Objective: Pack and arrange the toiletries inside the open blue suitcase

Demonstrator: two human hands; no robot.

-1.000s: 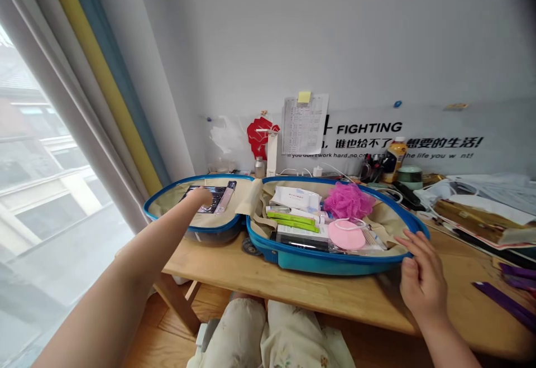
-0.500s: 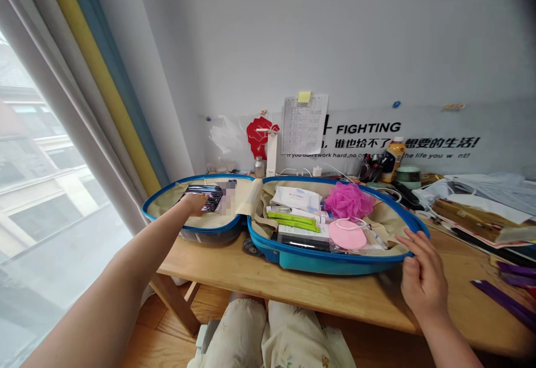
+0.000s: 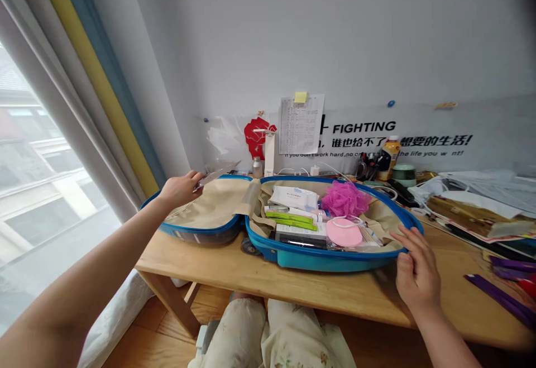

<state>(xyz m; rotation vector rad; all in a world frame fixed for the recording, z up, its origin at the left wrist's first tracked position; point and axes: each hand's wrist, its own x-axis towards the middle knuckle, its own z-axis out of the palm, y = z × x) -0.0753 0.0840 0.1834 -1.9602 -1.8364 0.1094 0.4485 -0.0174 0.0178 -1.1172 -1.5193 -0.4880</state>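
Observation:
A blue suitcase [image 3: 335, 264] lies open on the wooden table, its lined left half [image 3: 221, 195] bare inside. Above that half, my left hand [image 3: 180, 189] is closed on a thin flat plastic packet [image 3: 216, 173], seen nearly edge-on and tilted. My right hand [image 3: 419, 270] rests at the right rim of the suitcase, fingers stretched out and holding nothing. The right half contains a pink mesh bath puff [image 3: 345, 199], a round pink pad [image 3: 344, 232], a white packet [image 3: 295, 197], green slim packs [image 3: 292, 220] and a black item [image 3: 301, 241].
Papers and a brown pouch [image 3: 463, 217] crowd the table's right side, with purple strips [image 3: 500, 298] nearer me. Along the wall stand a yellow bottle [image 3: 389, 156], a green jar [image 3: 404, 174], a small bottle [image 3: 257, 167] and a white stand [image 3: 269, 154]. A curtain [image 3: 96, 94] hangs at left.
My left hand has lifted the packet up from the suitcase's left half and turned it nearly edge-on. My right hand stays at the rim. The view has shifted slightly.

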